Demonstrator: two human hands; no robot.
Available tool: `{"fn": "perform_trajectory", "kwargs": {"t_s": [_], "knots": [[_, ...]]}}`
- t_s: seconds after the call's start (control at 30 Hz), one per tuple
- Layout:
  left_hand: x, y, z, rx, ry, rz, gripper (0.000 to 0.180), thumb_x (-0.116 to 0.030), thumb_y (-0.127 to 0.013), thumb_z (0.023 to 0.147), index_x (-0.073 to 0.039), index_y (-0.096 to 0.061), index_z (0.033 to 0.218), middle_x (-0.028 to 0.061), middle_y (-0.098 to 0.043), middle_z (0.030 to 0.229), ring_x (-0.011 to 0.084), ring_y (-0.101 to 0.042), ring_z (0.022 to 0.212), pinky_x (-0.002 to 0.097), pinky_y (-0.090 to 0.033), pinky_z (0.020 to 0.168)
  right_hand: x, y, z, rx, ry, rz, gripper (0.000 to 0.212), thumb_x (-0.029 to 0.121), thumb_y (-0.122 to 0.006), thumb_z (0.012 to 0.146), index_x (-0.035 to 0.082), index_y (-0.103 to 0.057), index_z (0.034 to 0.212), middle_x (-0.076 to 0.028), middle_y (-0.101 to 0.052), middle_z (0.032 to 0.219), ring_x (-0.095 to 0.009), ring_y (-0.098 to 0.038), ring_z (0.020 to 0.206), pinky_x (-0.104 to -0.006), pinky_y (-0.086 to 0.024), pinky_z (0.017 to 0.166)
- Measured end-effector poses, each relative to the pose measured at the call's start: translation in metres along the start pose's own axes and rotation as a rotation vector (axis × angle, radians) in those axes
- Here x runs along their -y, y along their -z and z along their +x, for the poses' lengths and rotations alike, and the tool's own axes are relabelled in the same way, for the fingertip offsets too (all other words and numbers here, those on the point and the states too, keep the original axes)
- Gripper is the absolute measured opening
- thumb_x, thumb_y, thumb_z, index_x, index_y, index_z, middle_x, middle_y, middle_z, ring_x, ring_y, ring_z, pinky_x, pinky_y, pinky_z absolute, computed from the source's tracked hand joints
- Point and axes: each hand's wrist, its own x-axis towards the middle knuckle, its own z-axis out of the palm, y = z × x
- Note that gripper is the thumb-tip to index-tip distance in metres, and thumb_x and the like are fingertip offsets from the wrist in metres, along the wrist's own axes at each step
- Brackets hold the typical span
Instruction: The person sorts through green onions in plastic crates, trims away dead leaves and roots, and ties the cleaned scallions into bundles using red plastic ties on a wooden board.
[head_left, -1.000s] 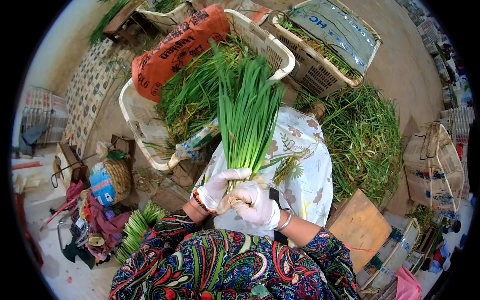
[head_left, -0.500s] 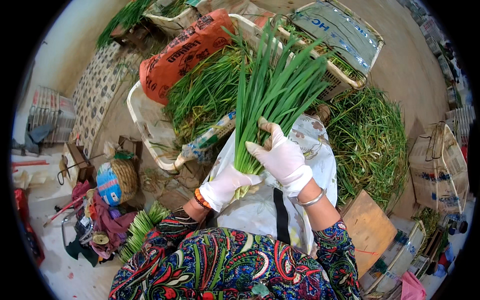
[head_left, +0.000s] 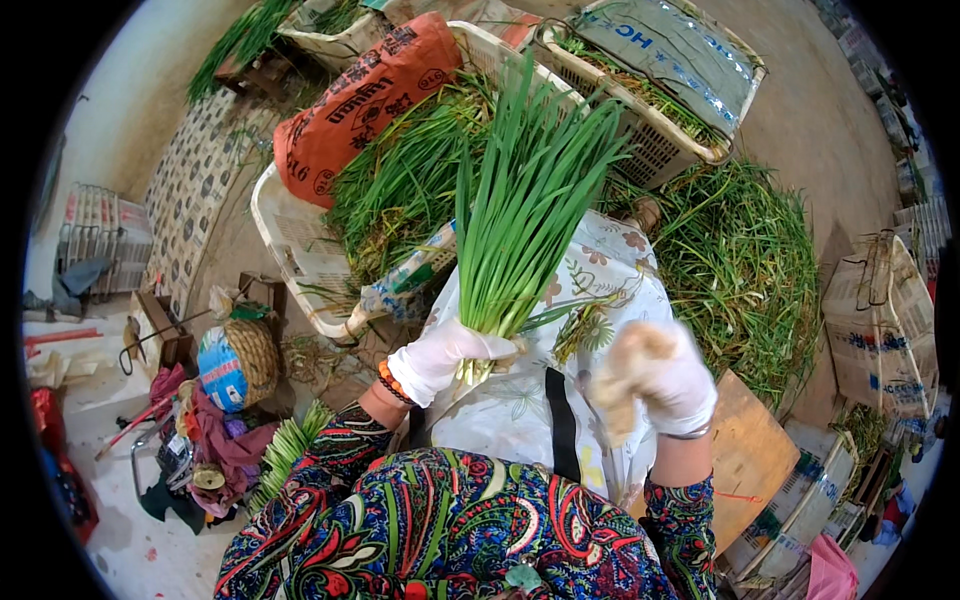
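A bunch of green chives (head_left: 525, 205) stands up from my left hand (head_left: 445, 362), whose gloved fingers are wrapped round its pale stem ends over my lap. My right hand (head_left: 655, 380), also in a white glove, is off the bunch to the right. Motion smears its fingers, and whether it holds anything cannot be made out. Between my hands, a few loose, partly yellowed leaves (head_left: 580, 328) show over the pale flowered cloth (head_left: 628, 262) on my lap.
Ahead stands a white crate (head_left: 290, 235) of chives with an orange sack (head_left: 365, 110) on its edge. A covered crate (head_left: 670, 150) is farther right. Loose leaves (head_left: 745, 280) heap on the right. Trimmed bundles (head_left: 290, 450), a woven basket (head_left: 240, 365) and cloths (head_left: 225, 440) lie left.
My right hand has left the bunch and moved right and down. The bunch has tipped more upright and shifted slightly left. Loose leaves now show between my hands.
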Motion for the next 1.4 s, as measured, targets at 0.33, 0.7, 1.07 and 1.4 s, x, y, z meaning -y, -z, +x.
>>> {"fn": "perform_trajectory", "kwargs": {"t_s": [0.33,0.7,1.07,1.4], "knots": [[0.010,0.012,0.003,-0.140,-0.068,0.044,0.034,-0.007,-0.064,0.074,-0.002,-0.054,0.106,0.0042,-0.060,0.087,0.0123,-0.057,0.074,0.0241,-0.044,0.064,-0.030,0.023,0.043,-0.434,0.157,-0.960,0.051,0.019,-0.061,0.081,0.011,-0.039,0.127,-0.015,-0.060,0.087,-0.029,-0.061,0.076,-0.0350,-0.049,0.069],[0.003,0.017,0.021,-0.186,-0.209,0.396,0.031,-0.004,-0.065,0.071,-0.003,-0.056,0.101,0.0006,-0.058,0.090,0.0090,-0.053,0.081,0.0247,-0.044,0.071,-0.031,-0.019,0.022,0.419,-0.035,-0.422,0.020,0.025,-0.051,0.088,0.005,-0.053,0.088,-0.003,-0.055,0.061,-0.013,-0.055,0.052,-0.0294,-0.042,0.046],[-0.053,0.033,0.006,-0.640,-0.789,1.916,0.072,0.001,-0.055,0.071,-0.017,-0.032,0.137,0.0089,-0.050,0.064,0.0268,-0.052,0.055,0.0380,-0.042,0.050,-0.147,0.045,0.111,0.180,0.159,1.025,0.040,0.031,-0.036,0.094,0.004,-0.038,0.124,-0.015,-0.043,0.128,-0.029,-0.045,0.115,-0.0440,-0.037,0.098],[-0.090,-0.049,0.036,-0.156,-1.109,1.969,0.070,-0.006,-0.061,0.071,-0.003,-0.032,0.135,0.0074,-0.053,0.069,0.0251,-0.049,0.059,0.0342,-0.041,0.055,-0.037,0.057,0.004,-0.012,0.895,0.817,0.046,0.033,-0.032,0.094,0.005,-0.035,0.130,-0.011,-0.040,0.133,-0.026,-0.044,0.115,-0.0408,-0.035,0.100]]}}
